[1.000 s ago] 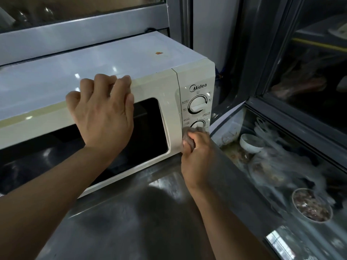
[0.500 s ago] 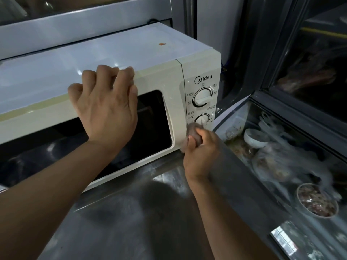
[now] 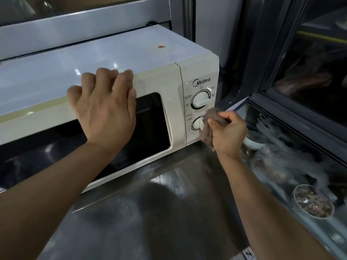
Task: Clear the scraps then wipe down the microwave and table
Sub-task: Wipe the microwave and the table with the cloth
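Observation:
A cream microwave [image 3: 154, 76] with a dark door window and two dials stands on a steel table [image 3: 150, 212]. My left hand [image 3: 105, 107] rests on the door's top edge, its fingers hooked over onto the white top. My right hand [image 3: 228, 134] grips a crumpled grey-brown cloth [image 3: 208, 128] and presses it against the control panel beside the lower dial [image 3: 198, 124]. A small orange speck [image 3: 161, 46] lies on the microwave's top.
To the right, below a glass pane, sit a white cup [image 3: 253, 141], plastic bags [image 3: 287, 162] and a bowl of chopped food [image 3: 312, 203]. A metal-framed cabinet [image 3: 84, 25] runs behind the microwave. A dark window frame [image 3: 277, 53] rises at right.
My right hand with the cloth has slid from below the lower dial to its right side, a little higher. My left hand has stayed on the door's top edge.

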`<act>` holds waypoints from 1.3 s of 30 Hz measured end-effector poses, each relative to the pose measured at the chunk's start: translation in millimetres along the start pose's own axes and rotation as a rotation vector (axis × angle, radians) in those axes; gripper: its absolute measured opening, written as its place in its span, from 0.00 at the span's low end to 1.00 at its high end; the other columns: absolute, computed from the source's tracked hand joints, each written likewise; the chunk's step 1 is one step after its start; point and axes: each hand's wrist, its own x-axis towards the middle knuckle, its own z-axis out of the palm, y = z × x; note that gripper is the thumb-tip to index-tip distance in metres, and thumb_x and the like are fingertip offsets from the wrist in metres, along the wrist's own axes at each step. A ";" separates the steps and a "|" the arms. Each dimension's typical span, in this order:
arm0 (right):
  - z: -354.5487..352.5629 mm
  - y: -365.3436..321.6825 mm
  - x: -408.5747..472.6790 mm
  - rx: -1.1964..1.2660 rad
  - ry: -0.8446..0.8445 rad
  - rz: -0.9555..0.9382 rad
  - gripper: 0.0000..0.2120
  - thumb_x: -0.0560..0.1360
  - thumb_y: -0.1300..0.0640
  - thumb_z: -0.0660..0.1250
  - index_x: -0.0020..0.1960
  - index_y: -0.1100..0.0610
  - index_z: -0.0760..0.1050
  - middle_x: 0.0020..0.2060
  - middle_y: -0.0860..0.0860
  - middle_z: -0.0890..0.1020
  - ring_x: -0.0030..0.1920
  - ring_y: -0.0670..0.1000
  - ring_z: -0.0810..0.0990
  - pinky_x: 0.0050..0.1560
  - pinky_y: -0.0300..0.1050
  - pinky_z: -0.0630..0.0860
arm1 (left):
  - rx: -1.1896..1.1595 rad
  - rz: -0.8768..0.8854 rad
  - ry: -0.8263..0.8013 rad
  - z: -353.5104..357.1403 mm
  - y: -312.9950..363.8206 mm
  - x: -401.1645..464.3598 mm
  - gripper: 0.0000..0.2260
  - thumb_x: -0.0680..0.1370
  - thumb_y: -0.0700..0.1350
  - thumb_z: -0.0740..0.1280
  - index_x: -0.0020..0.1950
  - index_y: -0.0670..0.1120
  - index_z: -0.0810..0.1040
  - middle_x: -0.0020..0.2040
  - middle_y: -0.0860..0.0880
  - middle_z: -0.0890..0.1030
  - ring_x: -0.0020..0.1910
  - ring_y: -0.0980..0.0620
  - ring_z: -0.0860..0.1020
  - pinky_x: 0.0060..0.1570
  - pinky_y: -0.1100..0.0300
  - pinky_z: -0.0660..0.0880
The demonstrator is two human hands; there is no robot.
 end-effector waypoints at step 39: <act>63.0 26.3 -69.3 0.278 0.050 0.615 0.07 0.77 0.67 0.59 0.45 0.56 0.64 0.43 0.55 0.77 0.48 0.58 0.80 0.52 0.56 0.78 | 0.022 -0.016 0.004 -0.8 0.3 -0.7 0.13 0.80 0.49 0.55 0.60 0.47 0.74 0.52 0.44 0.76 0.49 0.41 0.71 0.46 0.50 0.61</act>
